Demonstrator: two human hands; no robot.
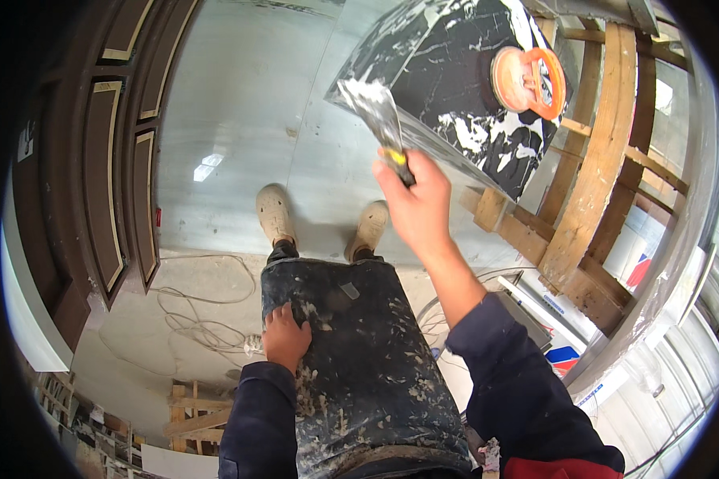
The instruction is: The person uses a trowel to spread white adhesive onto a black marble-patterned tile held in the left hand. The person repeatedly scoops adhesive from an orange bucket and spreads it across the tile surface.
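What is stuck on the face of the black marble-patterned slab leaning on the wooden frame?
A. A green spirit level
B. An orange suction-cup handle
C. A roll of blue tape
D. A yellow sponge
B: an orange suction-cup handle sits on the upper part of the black slab, while the right hand holds a trowel smeared with white paste against the slab's edge.
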